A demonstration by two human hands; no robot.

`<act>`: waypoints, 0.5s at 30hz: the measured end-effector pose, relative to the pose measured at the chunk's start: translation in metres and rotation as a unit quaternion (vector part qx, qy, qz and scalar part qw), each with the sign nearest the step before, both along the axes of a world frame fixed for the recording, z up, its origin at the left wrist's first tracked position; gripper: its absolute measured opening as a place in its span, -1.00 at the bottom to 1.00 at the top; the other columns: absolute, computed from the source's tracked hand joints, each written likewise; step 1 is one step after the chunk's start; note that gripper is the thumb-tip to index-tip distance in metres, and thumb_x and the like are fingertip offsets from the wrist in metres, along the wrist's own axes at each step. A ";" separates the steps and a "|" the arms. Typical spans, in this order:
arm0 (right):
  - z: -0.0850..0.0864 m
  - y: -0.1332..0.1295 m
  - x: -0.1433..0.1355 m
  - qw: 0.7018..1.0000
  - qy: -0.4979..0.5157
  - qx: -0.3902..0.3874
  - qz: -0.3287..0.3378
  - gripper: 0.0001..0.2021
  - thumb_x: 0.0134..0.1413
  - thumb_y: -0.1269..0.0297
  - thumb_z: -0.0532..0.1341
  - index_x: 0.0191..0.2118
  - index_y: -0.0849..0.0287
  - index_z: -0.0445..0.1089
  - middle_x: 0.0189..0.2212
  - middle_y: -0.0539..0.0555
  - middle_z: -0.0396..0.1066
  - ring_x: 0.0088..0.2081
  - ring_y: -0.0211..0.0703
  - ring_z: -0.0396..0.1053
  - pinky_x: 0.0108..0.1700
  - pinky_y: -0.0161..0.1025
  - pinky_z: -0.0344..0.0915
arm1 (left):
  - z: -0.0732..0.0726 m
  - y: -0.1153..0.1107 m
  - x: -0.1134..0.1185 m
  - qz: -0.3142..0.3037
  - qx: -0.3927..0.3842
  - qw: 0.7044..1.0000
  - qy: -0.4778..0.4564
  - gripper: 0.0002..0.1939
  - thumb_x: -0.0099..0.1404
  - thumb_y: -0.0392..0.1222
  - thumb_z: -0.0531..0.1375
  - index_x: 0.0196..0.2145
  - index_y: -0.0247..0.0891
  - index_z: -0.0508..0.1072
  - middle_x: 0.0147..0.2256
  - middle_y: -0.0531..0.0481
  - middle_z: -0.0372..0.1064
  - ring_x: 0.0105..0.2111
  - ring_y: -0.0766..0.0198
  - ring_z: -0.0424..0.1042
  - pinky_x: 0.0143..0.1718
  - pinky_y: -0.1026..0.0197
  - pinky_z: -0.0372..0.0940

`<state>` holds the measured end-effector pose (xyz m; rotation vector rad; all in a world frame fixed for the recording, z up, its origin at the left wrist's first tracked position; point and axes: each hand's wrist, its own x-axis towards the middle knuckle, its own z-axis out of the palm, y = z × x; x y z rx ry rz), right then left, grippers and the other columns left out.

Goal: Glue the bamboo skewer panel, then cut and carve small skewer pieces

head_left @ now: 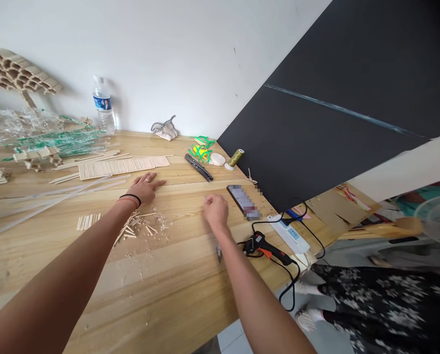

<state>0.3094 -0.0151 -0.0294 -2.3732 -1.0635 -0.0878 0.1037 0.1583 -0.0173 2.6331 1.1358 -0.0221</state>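
My left hand rests on the wooden table with its fingers spread, holding nothing. Just beyond it lies a flat panel of thin wooden sticks set side by side. Under and beside my left forearm are loose short sticks, wood crumbs and a small row of sticks. My right hand is closed in a pinch above the table; whatever is between its fingertips is too small to make out. To its right lies a phone, and a hot glue gun lies beside my right forearm.
A utility knife, a thread spool and a white disc lie further back. Along the wall stand a water bottle and a tree-like stick model. A power strip with cables sits at the right edge, near a person's patterned clothing.
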 end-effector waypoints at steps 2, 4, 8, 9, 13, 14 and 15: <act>-0.001 0.001 -0.042 0.999 0.001 0.004 0.053 -0.79 0.12 0.57 0.18 -0.37 0.14 0.49 -0.31 0.09 0.47 -0.29 -0.12 0.39 -0.21 -0.26 0.24 | 0.001 0.000 0.000 0.000 0.000 1.000 0.004 -0.41 0.49 -0.19 -0.08 0.41 0.15 0.19 0.51 0.05 -0.12 0.50 0.02 -0.14 0.45 -0.14 -0.15; -0.003 -0.001 -0.078 0.995 0.004 0.007 0.102 -0.79 0.13 0.57 0.20 -0.34 0.11 0.48 -0.30 0.05 0.45 -0.32 -0.16 0.38 -0.24 -0.29 0.23 | 0.002 -0.001 0.000 0.001 -0.001 1.000 0.009 -0.41 0.50 -0.18 -0.09 0.42 0.15 0.18 0.51 0.04 -0.13 0.50 0.03 -0.15 0.45 -0.12 -0.15; -0.001 -0.012 -0.101 0.986 0.035 0.026 0.161 -0.82 0.15 0.57 0.18 -0.28 0.12 0.41 -0.28 0.05 0.43 -0.28 -0.13 0.39 -0.22 -0.27 0.25 | 0.004 -0.002 0.000 0.004 0.001 1.000 0.014 -0.41 0.51 -0.18 -0.12 0.43 0.15 0.16 0.51 0.07 -0.14 0.50 0.07 -0.16 0.45 -0.09 -0.14; 0.002 -0.018 -0.094 0.987 0.033 0.032 0.153 -0.82 0.16 0.57 0.17 -0.27 0.13 0.40 -0.27 0.06 0.44 -0.26 -0.12 0.40 -0.19 -0.25 0.27 | 0.004 -0.003 0.000 0.004 0.002 1.000 0.014 -0.41 0.51 -0.18 -0.12 0.43 0.15 0.16 0.51 0.08 -0.14 0.50 0.07 -0.16 0.45 -0.09 -0.14; 0.017 -0.048 -0.037 0.997 -0.007 -0.069 0.034 -0.85 0.24 0.53 0.13 -0.20 0.18 0.40 -0.19 0.17 0.48 -0.10 -0.04 0.44 -0.05 -0.22 0.30 | 0.004 -0.003 0.000 0.003 0.001 1.000 0.008 -0.41 0.50 -0.21 -0.10 0.41 0.14 0.19 0.51 0.07 -0.12 0.50 0.06 -0.16 0.45 -0.09 -0.14; 0.021 -0.056 -0.022 0.996 -0.008 -0.094 0.006 -0.85 0.24 0.54 0.14 -0.19 0.21 0.42 -0.17 0.21 0.49 -0.08 -0.02 0.45 -0.04 -0.21 0.30 | 0.004 -0.003 0.001 0.002 0.000 1.000 0.007 -0.40 0.50 -0.21 -0.09 0.41 0.14 0.19 0.51 0.07 -0.11 0.50 0.06 -0.16 0.45 -0.09 -0.14; 0.025 -0.064 -0.009 0.993 -0.009 -0.114 -0.017 -0.85 0.24 0.55 0.13 -0.17 0.25 0.42 -0.16 0.26 0.50 -0.08 0.01 0.47 -0.04 -0.20 0.30 | 0.004 -0.003 0.001 0.001 -0.002 1.000 0.006 -0.40 0.49 -0.22 -0.09 0.41 0.14 0.19 0.51 0.07 -0.12 0.50 0.06 -0.17 0.45 -0.09 -0.15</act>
